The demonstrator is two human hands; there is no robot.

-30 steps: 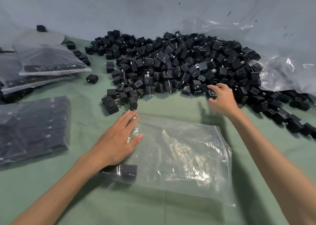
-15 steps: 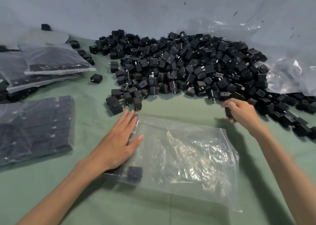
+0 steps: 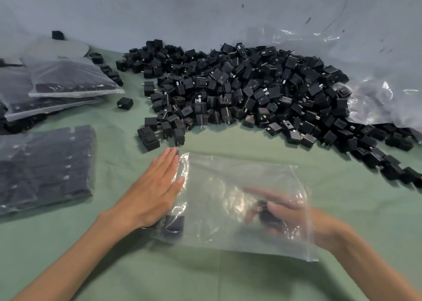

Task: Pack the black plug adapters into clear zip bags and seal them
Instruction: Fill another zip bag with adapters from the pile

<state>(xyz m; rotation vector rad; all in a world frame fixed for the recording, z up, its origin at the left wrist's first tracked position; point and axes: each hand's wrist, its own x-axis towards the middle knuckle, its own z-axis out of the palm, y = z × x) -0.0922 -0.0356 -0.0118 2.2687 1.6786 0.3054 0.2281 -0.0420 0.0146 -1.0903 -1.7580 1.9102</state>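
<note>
A large heap of black plug adapters covers the far side of a green surface, still unpacked; several filled zip bags lie at the left; packing looks early. A clear bag lies flat in front, one adapter already in its near-left corner. The left hand rests flat and open on the bag's left edge; the right hand, blurred, reaches inside the bag, fingers curled around a dark adapter.

Head-worn wide-angle camera looks forward and down over a green cloth-covered table.
Close above both forearms, it faces a heap of black cube-shaped plug adapters against the pale grey wall.
</note>
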